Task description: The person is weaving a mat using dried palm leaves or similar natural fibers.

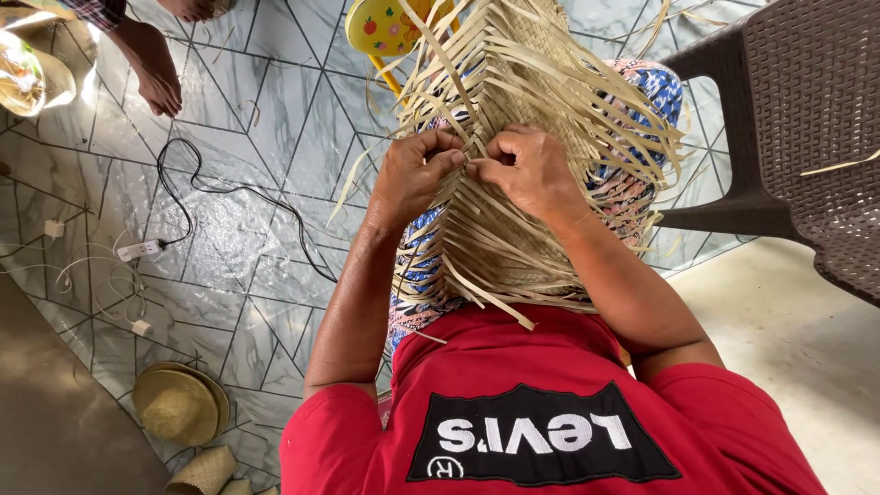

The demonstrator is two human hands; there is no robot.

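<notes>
Two hands, left hand (412, 174) and right hand (527, 170), fingers pinched on pale woven straw strips (513, 82); a hard tug could snap one.

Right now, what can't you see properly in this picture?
- Head view: the fingertips of the left hand and right hand are curled into the straw weaving, so their grip is hidden.
- The yellow stool is partly covered by straw strips.
- The brown chair is cut off by the right edge.

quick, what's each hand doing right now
Left hand: closed, pinching straw strips of the weave.
Right hand: closed, pinching strips beside it.
</notes>
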